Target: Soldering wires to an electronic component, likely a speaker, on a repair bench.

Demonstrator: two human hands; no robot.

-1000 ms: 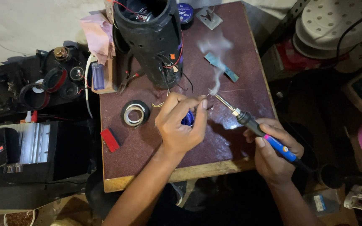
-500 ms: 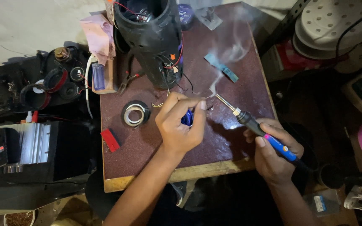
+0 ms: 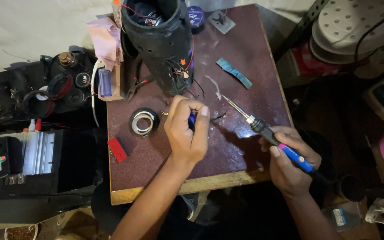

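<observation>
Soldering at the worktop (image 3: 245, 58).
Right hand (image 3: 290, 160) grips the soldering iron (image 3: 263, 126); left hand (image 3: 187, 133) is closed on a small blue part (image 3: 193, 119).

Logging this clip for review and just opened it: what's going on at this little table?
A person is soldering at a small dark red-brown table. The right hand holds a blue-handled soldering iron, its tip raised above the tabletop, a wisp of smoke near it. The left hand pinches a small blue part with thin wires beside a black cylindrical speaker shell lying opened, red wires showing. A roll of black tape and a small red block lie to the left.
</observation>
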